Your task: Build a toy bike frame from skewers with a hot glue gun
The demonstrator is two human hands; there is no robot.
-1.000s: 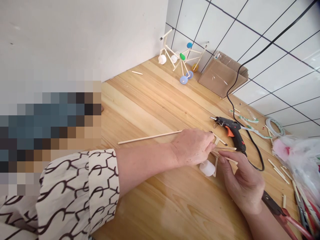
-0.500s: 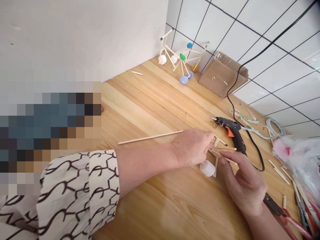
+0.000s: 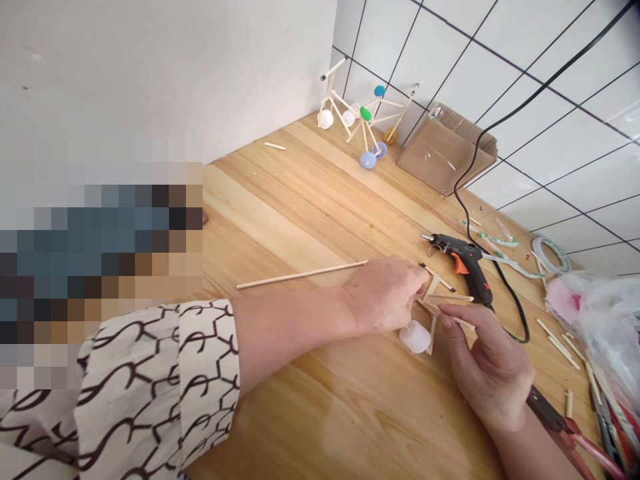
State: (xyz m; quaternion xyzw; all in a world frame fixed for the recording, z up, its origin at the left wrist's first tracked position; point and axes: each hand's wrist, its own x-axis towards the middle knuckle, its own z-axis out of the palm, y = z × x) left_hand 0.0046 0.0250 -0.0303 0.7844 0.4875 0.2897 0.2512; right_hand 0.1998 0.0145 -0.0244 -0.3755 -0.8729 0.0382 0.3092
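- On the wooden table (image 3: 310,200), just in front of the glue gun (image 3: 463,262), our left hand (image 3: 385,295) and right hand (image 3: 487,370) both pinch the stick frame (image 3: 443,297), fingers closed narrowly on its thin sticks.
- A white cap (image 3: 415,337) at the frame's lower end touches the table.
- We judge that uneven squeezing could snap a joint, and the gun's tip, near our knuckles, might burn them.

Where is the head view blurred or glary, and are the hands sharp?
Head view: a pixelated block masks the left side; left hand, right hand and the stick frame between them are sharp; light is soft and even, with faint shadows on the table; the plastic bag at right looks washed out.
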